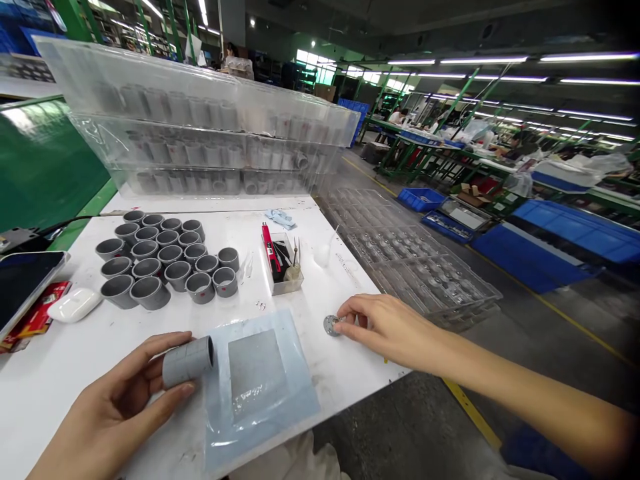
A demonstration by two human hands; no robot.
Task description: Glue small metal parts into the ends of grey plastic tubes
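The white desk [55, 380] carries a block of grey cups [150, 257] standing on end, a pale blue plastic sheet [260, 393] with a grey pad [256, 373] on it, and a small box [285, 277] holding a red tool [270, 247]. At the far edge sits a stack of clear plastic trays [200, 120] filled with grey cups. More clear trays [415, 260] rest just beyond the right edge of the desk. A dark tablet [25, 293] and a white earbud case [75, 305] lie at the left edge.

The room is a factory hall with strip lights [480, 60], green-framed benches [425, 150], blue bins [420, 199], and a yellow line [473, 413] on the grey floor.

The left hand [107, 407] has a closed grip around a grey tube [187, 362], above the desk near the sheet. The fingertips [345, 308] of the right hand [385, 327] are at a small metal disc [331, 325]; whether they have hold of it cannot be told. The disc is at or just above the desk surface.

The frame cuts off both forearms. The far benches are too small to make out in detail.
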